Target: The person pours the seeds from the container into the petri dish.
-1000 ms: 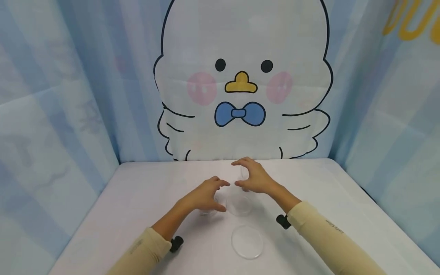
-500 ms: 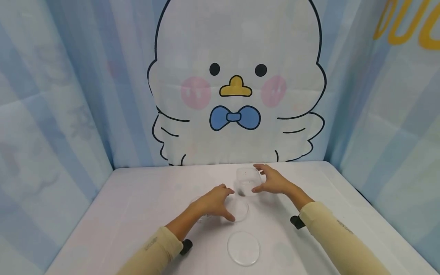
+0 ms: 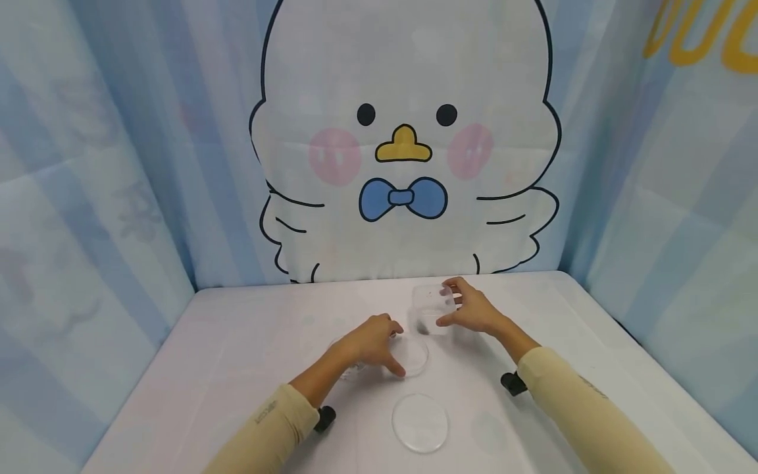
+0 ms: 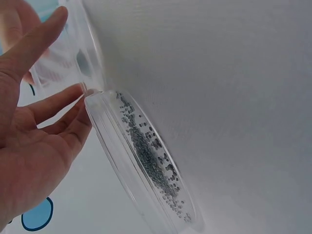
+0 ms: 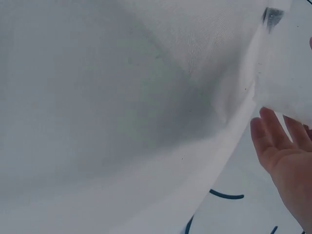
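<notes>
My right hand [image 3: 476,309] grips the right side of a clear plastic box [image 3: 428,308], with thumb and fingers on either side. A small dark clump shows in the box's lower left corner. My left hand [image 3: 368,339] is spread low over the table, thumb and fingers relaxed around the left edge of a clear round dish [image 3: 413,357]. Under that hand, mostly hidden in the head view, stands a clear round container [image 4: 105,119]; the left wrist view shows dark grey granules [image 4: 151,163] heaped inside it.
A clear flat disc [image 3: 420,423] lies on the white tabletop [image 3: 266,329] nearer the body. A curtain [image 3: 414,243] with a printed white bird hangs behind the table's far edge, and blue striped curtains enclose both sides.
My right hand has moved right, and the clear box has shifted slightly right with it over the last half second. My left hand has moved right to the round dish's edge.
</notes>
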A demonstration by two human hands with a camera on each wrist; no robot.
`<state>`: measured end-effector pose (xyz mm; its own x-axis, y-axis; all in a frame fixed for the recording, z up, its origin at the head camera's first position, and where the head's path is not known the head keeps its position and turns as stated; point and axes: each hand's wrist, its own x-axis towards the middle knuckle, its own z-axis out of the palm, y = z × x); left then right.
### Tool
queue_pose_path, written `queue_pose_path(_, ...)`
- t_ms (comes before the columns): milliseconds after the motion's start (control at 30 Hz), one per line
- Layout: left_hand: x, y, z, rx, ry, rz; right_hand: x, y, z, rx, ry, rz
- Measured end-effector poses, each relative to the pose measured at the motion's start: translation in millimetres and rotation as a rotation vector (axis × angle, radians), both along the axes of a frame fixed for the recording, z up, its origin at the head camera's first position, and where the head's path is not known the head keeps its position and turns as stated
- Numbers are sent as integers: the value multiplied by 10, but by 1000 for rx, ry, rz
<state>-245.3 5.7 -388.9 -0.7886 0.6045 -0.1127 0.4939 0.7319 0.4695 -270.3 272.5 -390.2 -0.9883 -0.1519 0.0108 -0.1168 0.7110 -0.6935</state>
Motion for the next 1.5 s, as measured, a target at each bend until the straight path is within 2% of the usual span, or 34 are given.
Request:
queue_pose_path(267,-36,-57,-35,24,-12,4,135,81,4,-53,78,40)
queue_pose_path(467,-67,-86,-38,41,-31,21,231,62,28,-47,175,83)
queue_pose_path(767,-54,-96,-26,47,-33,16,358,-34,52,82,330,162)
queue_pose_path(1000,-34,-81,-8,50,-48,22,479,-138,126,151,390,199)
queue_pose_path(1200,-16,-56,-1,56,-62,28,524,-175,125,186,431,245)
queue_pose_path(1500,-11,-33,17,60,-60,22,614,-271,181,345,561,305)
